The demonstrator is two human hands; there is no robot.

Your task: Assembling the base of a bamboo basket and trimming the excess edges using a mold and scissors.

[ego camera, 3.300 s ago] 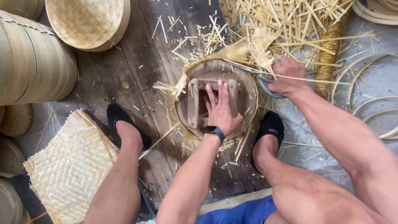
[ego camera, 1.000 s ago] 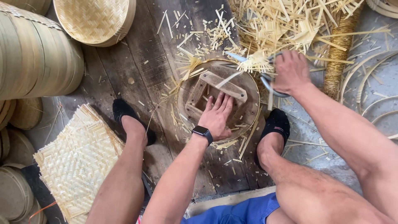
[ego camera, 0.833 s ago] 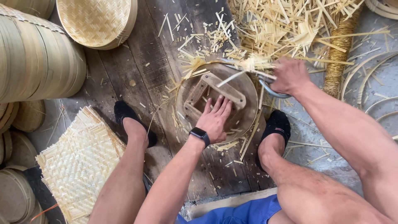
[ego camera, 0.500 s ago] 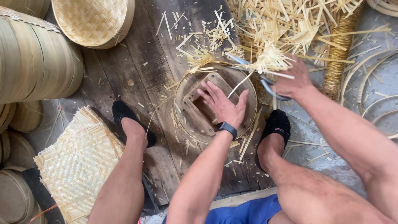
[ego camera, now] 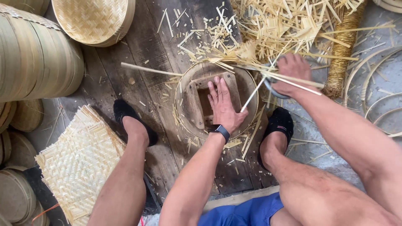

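Pressing flat, open left hand [ego camera: 224,106] on round form [ego camera: 215,100]; right hand [ego camera: 291,73] clenches blue-handled tool [ego camera: 274,88].

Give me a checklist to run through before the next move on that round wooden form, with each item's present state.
1. Left hand flat on the round wooden form: ok.
2. Right hand gripping the tool at the rim: ok; tool mostly hidden.
3. Left fingers apart from the right hand: ok.
4. Form framed between both feet: ok.
5. Rim free of bamboo offcuts: not ok.
6. Woven mat lying apart from the form: ok.
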